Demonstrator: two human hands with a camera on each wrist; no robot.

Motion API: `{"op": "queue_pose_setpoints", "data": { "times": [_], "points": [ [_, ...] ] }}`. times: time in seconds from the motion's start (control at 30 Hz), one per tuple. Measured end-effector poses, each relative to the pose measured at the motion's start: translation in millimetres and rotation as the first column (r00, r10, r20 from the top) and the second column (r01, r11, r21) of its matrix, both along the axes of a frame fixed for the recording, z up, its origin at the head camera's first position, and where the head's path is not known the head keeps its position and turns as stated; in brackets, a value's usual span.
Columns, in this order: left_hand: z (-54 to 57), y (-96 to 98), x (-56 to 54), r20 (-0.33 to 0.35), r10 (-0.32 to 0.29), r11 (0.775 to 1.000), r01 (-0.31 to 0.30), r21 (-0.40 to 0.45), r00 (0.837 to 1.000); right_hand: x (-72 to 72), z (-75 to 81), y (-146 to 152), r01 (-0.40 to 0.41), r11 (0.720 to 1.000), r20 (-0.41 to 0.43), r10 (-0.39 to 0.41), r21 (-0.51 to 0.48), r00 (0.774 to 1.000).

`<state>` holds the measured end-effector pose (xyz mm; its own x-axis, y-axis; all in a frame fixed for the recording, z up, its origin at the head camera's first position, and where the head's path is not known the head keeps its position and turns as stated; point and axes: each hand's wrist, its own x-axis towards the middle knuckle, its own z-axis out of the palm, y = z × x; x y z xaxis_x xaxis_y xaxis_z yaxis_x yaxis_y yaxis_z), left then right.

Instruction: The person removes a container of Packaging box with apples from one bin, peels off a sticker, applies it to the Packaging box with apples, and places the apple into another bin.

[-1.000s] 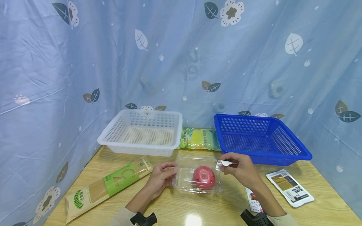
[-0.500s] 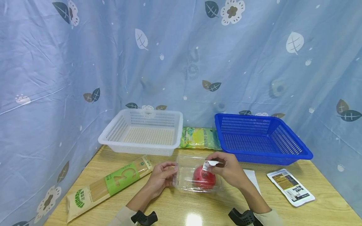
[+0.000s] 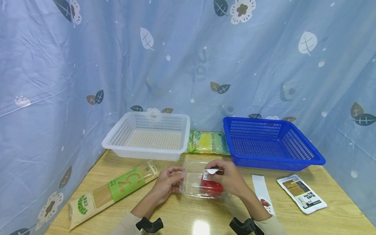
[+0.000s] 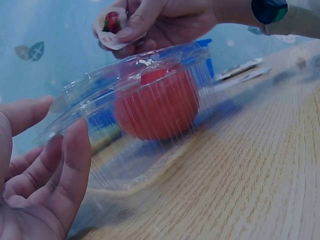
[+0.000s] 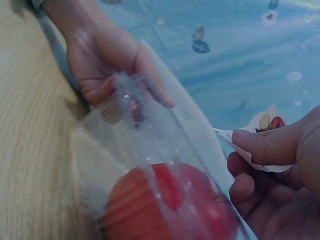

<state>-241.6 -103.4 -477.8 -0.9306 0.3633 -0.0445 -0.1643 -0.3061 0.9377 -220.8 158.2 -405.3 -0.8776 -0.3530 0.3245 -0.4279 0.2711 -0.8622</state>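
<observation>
A clear plastic clamshell box (image 3: 191,183) with a red tomato (image 3: 212,188) inside rests on the table. My left hand (image 3: 167,182) pinches the left edge of the box; the left wrist view shows the thumb above the rim and fingers (image 4: 75,170) below it. Above the box, my right hand (image 3: 227,178) pinches a white paper label (image 3: 212,171) between thumb and fingers. Its printed red fruit (image 5: 275,121) shows in the right wrist view, and one part of the label curls. Whether the label touches the lid, I cannot tell.
A white basket (image 3: 147,153) and a blue basket (image 3: 273,161) stand at the back, with a yellow-green packet (image 3: 207,142) between them. A noodle pack (image 3: 114,192) lies left. On the right are a white paper strip (image 3: 260,189) and a white pouch (image 3: 302,194).
My right hand has moved left with the label, from the box's right edge to above the tomato. More of the paper strip shows. My left hand has stayed at the box edge.
</observation>
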Motion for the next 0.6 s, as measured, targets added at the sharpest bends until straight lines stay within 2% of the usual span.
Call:
{"op": "queue_pose_setpoints", "data": {
  "times": [0.27, 0.6],
  "points": [
    [-0.3, -1.2, 0.1, -0.001, -0.007, 1.000, 0.007, -0.007, 1.000, -1.2, -6.6, -11, 0.023, 0.999, -0.062, -0.021, 0.024, 0.998],
    [0.8, 0.0, -0.1, -0.005, 0.000, 1.000, 0.000, -0.004, 1.000, -2.1, -6.3, -13, 0.029, 0.996, -0.053, -0.025, 0.080, 0.998]
  ]
}}
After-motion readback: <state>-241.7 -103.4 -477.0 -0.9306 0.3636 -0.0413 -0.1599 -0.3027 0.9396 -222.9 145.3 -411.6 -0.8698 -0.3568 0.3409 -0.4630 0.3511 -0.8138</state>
